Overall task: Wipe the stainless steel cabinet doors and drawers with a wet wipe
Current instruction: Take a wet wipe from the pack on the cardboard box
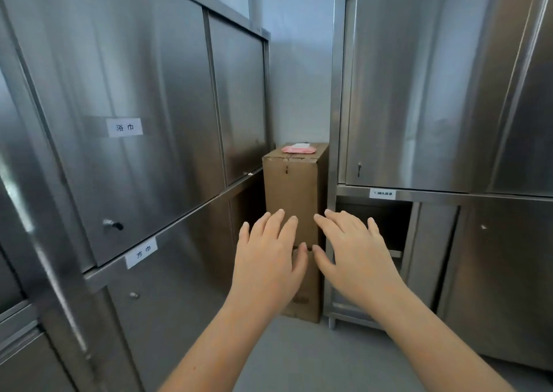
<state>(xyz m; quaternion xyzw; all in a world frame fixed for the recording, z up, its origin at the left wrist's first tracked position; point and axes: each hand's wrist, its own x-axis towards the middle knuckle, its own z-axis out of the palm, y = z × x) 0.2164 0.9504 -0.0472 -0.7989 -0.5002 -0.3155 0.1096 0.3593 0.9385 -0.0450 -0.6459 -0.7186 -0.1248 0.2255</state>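
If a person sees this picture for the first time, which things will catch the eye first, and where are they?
Two open, empty hands fill the lower middle: the left hand and the right hand side by side. Behind them a tall cardboard box stands in the corner, with a pink pack lying on top. Shiny steel cabinets rise on both sides.

Pale wall point(299, 77) at back, grey floor point(314, 355), tall cardbd box point(291, 188) upright in corner, soft even light.
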